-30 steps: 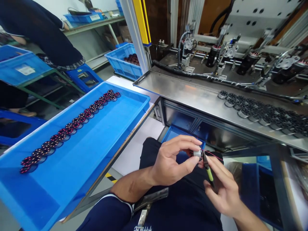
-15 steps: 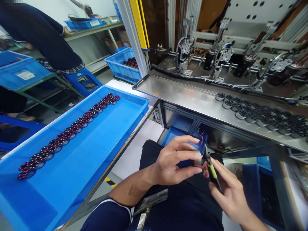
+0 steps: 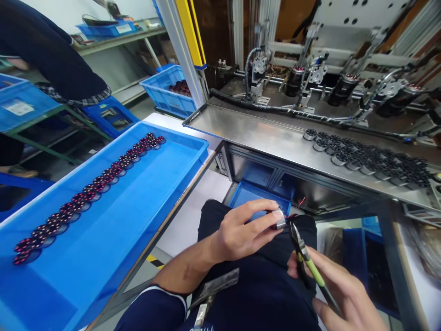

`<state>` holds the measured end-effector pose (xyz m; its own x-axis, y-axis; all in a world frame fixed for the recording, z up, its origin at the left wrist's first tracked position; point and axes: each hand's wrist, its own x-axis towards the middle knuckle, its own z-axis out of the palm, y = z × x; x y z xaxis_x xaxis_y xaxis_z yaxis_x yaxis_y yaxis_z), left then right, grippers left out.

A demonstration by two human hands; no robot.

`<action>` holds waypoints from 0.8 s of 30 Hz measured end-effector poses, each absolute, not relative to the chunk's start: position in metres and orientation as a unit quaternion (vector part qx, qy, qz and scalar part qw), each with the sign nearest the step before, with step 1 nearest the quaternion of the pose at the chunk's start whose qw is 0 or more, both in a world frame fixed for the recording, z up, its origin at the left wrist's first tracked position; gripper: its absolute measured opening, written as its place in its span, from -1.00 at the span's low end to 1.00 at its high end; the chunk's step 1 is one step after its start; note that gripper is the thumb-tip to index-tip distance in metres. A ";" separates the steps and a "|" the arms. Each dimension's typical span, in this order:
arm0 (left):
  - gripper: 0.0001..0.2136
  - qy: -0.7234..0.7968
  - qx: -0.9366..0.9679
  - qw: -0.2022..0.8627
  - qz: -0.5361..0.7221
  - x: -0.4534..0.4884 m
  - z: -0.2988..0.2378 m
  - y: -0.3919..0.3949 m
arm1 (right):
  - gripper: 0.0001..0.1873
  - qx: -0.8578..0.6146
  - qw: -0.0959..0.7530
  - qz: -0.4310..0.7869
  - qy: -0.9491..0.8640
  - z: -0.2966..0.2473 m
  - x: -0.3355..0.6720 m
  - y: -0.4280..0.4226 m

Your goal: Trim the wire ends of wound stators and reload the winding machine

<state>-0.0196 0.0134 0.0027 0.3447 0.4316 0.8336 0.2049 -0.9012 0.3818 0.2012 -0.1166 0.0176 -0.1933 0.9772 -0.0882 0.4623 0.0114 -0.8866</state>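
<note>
My left hand (image 3: 244, 232) pinches a small wound motor stator (image 3: 279, 220) above my lap, with thin red wire ends (image 3: 300, 203) sticking out to its right. My right hand (image 3: 344, 294) grips green-handled cutting pliers (image 3: 306, 259), whose jaws point up toward the stator and sit just below and right of it. To my left a large blue tray (image 3: 144, 202) holds a long row of wound stators (image 3: 86, 191).
A steel machine shelf (image 3: 262, 133) carries several dark unwound stator cores (image 3: 365, 156). A winding machine (image 3: 330, 82) stands behind it. A small blue bin (image 3: 248, 193) sits under the shelf. Another person (image 3: 51, 50) stands at far left near blue crates (image 3: 168, 89).
My right hand has drawn the pliers down and right, away from the stator. The left hand lowered the stator slightly. The view shifted a little to the right.
</note>
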 end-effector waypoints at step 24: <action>-0.43 0.139 0.774 0.179 0.591 -0.020 0.000 0.015 | -0.17 -0.511 0.373 0.454 -0.627 0.024 0.186 -0.106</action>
<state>-0.0204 0.0151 0.0000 0.2624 0.4262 0.8658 0.0028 -0.8975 0.4410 0.1858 -0.1064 0.0238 -0.1988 0.9800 0.0028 0.3025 0.0641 -0.9510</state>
